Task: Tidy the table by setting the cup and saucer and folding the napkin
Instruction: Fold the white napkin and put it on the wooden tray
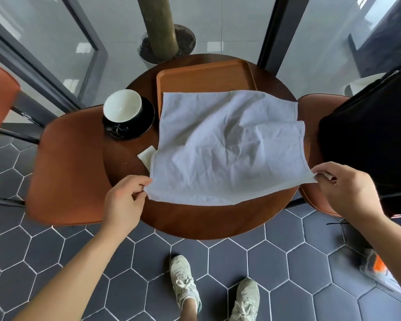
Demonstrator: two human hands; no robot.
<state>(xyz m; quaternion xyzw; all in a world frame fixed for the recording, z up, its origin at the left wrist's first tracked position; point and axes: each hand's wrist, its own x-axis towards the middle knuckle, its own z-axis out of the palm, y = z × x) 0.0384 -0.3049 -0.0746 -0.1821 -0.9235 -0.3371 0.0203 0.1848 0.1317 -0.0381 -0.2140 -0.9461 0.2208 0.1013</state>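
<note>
A pale grey-blue cloth napkin (pixel 225 147) is spread over the round wooden table (pixel 195 221), its far part lying over an orange-brown tray (pixel 204 75). My left hand (pixel 124 200) pinches the napkin's near left corner. My right hand (pixel 347 186) pinches its near right corner, and the near edge is lifted off the table. A white-lined cup (pixel 122 105) stands on a black saucer (pixel 146 126) at the table's left edge. A small white paper piece (pixel 146 155) peeks out under the napkin's left side.
Orange-brown chairs stand to the left (pixel 67 170), far left (pixel 0 93) and right (pixel 310 147) of the table; a black bag (pixel 368 140) sits on the right chair. A potted trunk (pixel 162 35) stands behind the table by glass panels. My shoes (pixel 185 281) are on hexagon tiles.
</note>
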